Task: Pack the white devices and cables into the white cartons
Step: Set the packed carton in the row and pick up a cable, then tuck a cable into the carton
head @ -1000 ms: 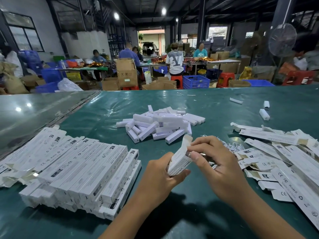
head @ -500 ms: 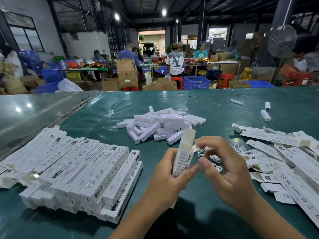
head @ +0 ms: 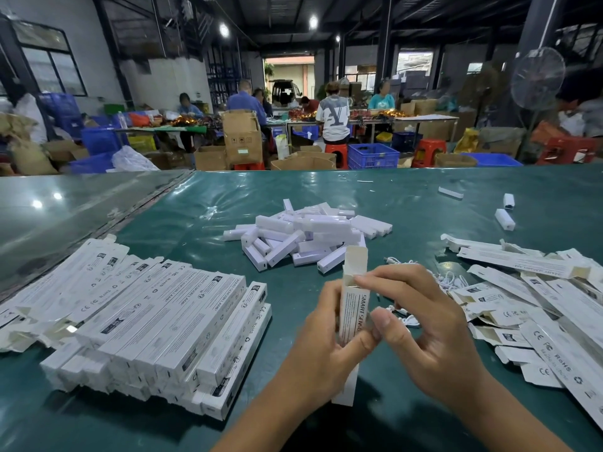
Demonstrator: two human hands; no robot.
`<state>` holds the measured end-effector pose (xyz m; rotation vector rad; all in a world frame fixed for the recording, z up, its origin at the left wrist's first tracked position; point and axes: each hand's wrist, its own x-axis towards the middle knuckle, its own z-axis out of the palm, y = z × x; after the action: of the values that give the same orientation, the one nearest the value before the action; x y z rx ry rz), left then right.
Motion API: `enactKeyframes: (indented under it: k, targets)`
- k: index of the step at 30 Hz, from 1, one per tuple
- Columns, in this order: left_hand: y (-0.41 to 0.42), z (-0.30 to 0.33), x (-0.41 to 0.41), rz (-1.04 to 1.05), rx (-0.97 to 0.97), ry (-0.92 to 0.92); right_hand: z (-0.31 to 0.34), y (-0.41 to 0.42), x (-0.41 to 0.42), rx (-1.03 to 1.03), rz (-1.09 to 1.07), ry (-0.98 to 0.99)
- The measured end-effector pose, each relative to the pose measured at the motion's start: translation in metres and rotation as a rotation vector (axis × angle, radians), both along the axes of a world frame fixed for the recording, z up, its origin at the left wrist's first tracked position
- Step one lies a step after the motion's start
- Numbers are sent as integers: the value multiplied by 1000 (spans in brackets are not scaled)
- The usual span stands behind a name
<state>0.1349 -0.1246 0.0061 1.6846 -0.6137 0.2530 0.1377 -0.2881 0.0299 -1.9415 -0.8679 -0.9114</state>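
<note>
Dozens of closed white cartons lie in stacked rows on the left of the green table, which I take to be the finished share of the job; on the right a loose spread of flat cartons with flaps open waits to be filled, so a good deal looks left; in the middle, well beyond the hands, a heap of white devices is not yet packed, with a few strays far right; a tangle of white cables sits between the heap and the flat cartons, partly hidden by the right hand; nearest, one carton stands upright with its top flap raised; the left hand is wrapped around its body, while the right hand pinches its open mouth between forefinger and thumb; whether it holds a device yet I cannot tell.
</note>
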Motion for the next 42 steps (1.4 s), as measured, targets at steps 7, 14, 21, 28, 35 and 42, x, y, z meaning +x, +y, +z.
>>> enactKeyframes:
  k: [7, 14, 21, 28, 35, 42]
  targets:
    - [10, 2, 4, 144, -36, -401, -1, 0, 3, 60, 75, 88]
    - [9, 4, 3, 168, 31, -428, -2, 2, 2, 225, 162, 220]
    - [9, 10, 1, 130, -19, -339, 3, 1, 3, 386, 220, 341]
    - [0, 4, -3, 31, -33, -267, 11, -2, 4, 382, 331, 537]
    - [0, 4, -4, 2, -18, -301, 15, -2, -4, 379, 247, 426]
    - [1, 0, -4, 94, 69, -449, 15, 0, -2, 411, 241, 440]
